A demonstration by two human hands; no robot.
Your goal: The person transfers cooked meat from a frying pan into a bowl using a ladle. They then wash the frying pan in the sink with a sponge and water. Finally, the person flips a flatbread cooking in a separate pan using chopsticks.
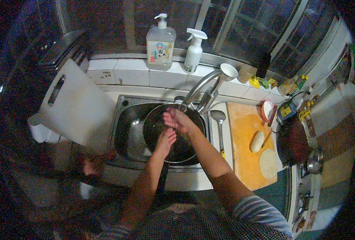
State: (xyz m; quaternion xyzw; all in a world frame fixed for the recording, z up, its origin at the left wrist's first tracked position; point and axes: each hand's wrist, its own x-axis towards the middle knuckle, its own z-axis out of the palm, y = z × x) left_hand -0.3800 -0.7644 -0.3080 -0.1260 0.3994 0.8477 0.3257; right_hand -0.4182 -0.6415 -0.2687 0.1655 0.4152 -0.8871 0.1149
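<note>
Over a dark wok (183, 150) lying in the stainless steel sink (129, 141), my two hands are close together under the chrome faucet (197, 84). My left hand (166, 140) is the lower one, palm turned inward, with nothing seen in it. My right hand (177, 120) is just above it, fingers apart and slightly blurred, also holding nothing visible. Whether water runs over them is not clear. A metal spatula (220, 129) rests on the counter right of the sink.
A wooden board (243, 141) at right bears an oval dough piece (257, 141), a flat dough round (268, 163) and a bowl of white powder (268, 111). A pump bottle (161, 45) and a spray bottle (193, 54) stand on the ledge. A white cutting board (78, 105) leans at left.
</note>
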